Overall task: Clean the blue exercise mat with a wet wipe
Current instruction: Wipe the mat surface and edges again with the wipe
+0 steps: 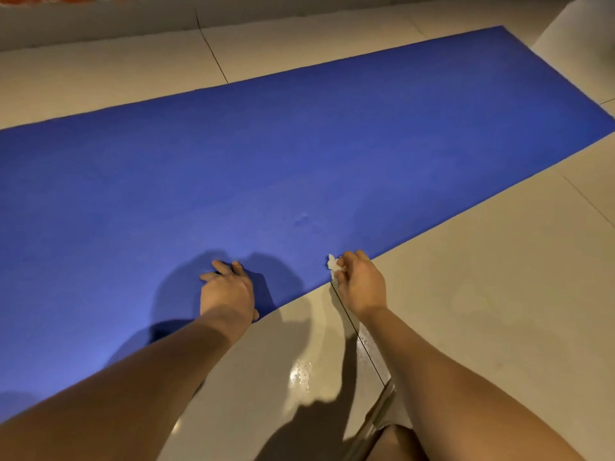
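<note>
The blue exercise mat [299,144] lies flat on the tiled floor and runs from the near left to the far right. My left hand [228,291] presses on the mat near its front edge, fingers spread forward. My right hand [361,282] hovers at that same front edge, further right, and pinches a small crumpled white wet wipe [332,263] between thumb and fingers. The wipe sits just over the mat's edge. A faint damp patch [303,219] shows on the mat beyond my hands.
Beige glossy floor tiles [482,311] surround the mat, with a wet shine [299,374] near my arms. A wall base [100,24] runs along the far side. A knee [396,444] shows at the bottom edge, beside a metal strip [376,417].
</note>
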Motion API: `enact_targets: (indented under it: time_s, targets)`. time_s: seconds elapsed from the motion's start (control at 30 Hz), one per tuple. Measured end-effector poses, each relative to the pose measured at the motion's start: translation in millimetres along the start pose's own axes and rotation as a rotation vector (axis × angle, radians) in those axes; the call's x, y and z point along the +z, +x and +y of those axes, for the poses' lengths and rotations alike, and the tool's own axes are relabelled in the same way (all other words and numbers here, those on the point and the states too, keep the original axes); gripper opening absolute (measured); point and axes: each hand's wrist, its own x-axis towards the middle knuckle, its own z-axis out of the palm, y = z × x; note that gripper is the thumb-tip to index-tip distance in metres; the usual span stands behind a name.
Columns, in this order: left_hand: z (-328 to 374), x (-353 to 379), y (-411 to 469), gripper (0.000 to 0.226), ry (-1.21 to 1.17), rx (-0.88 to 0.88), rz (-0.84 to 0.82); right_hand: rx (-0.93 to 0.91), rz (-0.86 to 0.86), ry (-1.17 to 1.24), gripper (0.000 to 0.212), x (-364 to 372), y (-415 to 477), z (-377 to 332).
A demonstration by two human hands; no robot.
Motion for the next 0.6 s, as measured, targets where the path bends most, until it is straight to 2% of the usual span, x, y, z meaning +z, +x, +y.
enact_targets:
  time_s: [0.1,0.2,0.27,0.37,0.47,0.53,0.6]
  targets:
    - [1,1,1,0.107,0.025,0.014,0.023,0.149,0.145,0.133,0.022,-6,24,19]
    - [0,7,2,0.104,0.02,0.017,0.05,0.388,0.267,0.314,0.018,-17,45,37]
    - [-1,10,3,0.103,0.014,0.022,0.055,0.412,0.301,0.328,0.022,-11,41,29]
    - [-2,9,2,0.101,0.032,0.039,0.068,0.297,0.324,0.321,0.037,21,3,-15]
    - [-4,8,1,0.101,0.001,0.046,0.052,0.051,0.131,0.258,0.031,56,-41,-65]
    - [-5,7,2,0.103,-0.003,0.053,0.047,-0.069,0.031,0.15,0.03,64,-49,-73]
    - [-5,7,2,0.104,0.007,0.054,0.056,-0.07,0.089,0.005,0.032,55,-27,-52]
